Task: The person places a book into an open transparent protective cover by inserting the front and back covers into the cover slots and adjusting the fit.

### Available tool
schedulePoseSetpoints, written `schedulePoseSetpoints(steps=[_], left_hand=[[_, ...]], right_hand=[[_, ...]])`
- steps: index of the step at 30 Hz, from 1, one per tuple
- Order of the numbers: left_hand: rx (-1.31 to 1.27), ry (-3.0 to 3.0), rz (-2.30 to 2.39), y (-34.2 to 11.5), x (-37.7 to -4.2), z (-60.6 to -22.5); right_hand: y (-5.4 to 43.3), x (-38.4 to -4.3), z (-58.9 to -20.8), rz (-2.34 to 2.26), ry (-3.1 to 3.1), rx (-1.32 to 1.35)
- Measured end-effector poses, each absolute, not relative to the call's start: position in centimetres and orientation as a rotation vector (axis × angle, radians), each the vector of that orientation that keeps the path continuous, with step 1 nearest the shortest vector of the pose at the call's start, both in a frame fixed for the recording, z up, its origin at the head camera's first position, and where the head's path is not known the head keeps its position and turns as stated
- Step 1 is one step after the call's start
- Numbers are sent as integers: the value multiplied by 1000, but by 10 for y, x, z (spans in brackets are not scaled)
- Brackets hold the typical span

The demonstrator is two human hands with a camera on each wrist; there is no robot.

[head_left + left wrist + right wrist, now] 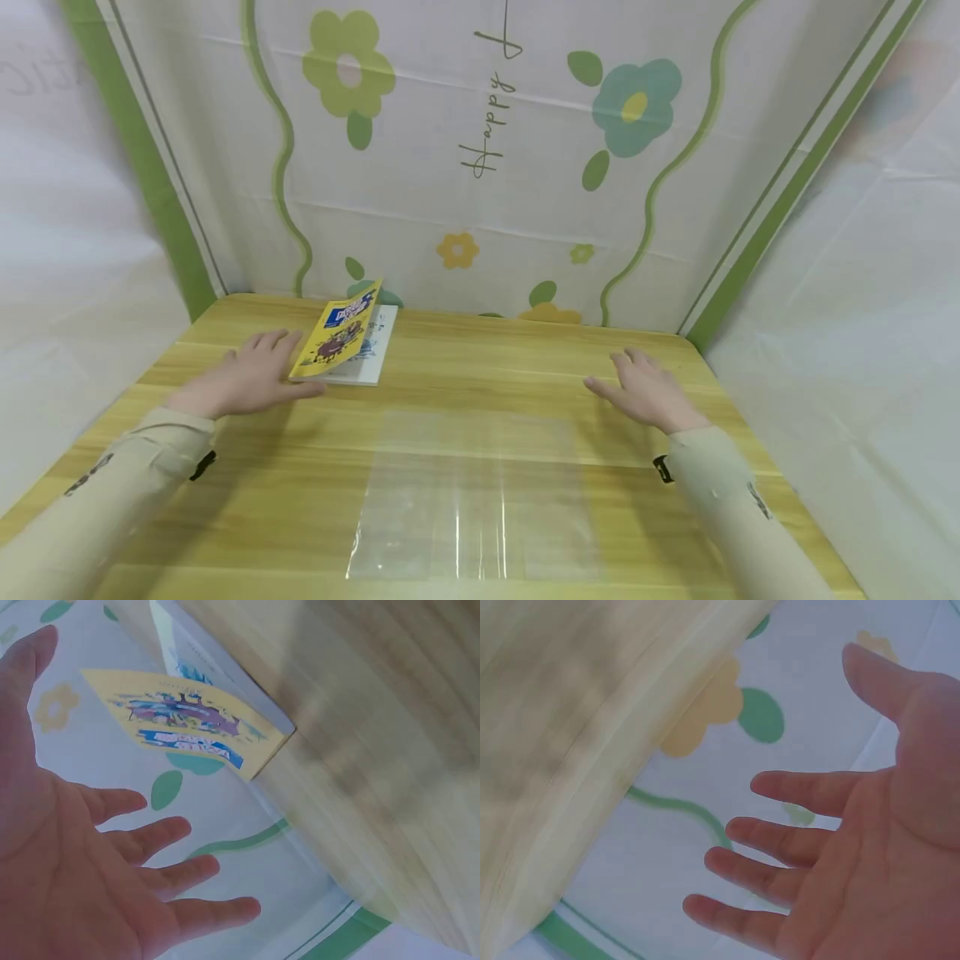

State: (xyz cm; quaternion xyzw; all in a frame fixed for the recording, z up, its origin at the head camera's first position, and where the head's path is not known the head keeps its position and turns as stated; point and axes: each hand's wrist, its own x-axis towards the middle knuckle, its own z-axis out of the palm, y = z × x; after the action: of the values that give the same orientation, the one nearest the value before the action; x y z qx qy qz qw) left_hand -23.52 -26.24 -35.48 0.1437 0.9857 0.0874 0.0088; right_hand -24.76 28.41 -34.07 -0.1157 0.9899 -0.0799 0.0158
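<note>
A thin book with a yellow cover lies at the back left of the wooden table, its front cover lifted partway from the white page below. Beside its left edge is my left hand, fingers spread and holding nothing; the left wrist view shows the palm and the same yellow book beyond the fingers. On the right side, my right hand hovers over the table with its fingers apart and nothing in them. In front, between both arms, a clear plastic book cover is spread flat, with shiny creases down its middle.
The wooden table ends at a white cloth printed with flowers and green vines, which hangs behind it. White sheets close off the left and right sides.
</note>
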Motion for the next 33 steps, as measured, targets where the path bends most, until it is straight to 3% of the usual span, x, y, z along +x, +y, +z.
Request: schedulePoseSetpoints(steps=[11,22,33], left_hand=[[554,3001,353,-272,-239,-348],[476,2970,553,-283,-249,-349],[384,3029,611,-278,-262,-349]], right_hand=[[245,-263,-331,-462,3022,-473],[208,-281,-333,-644,2882,-566],[172,-289,-338,-893,2729,-485]])
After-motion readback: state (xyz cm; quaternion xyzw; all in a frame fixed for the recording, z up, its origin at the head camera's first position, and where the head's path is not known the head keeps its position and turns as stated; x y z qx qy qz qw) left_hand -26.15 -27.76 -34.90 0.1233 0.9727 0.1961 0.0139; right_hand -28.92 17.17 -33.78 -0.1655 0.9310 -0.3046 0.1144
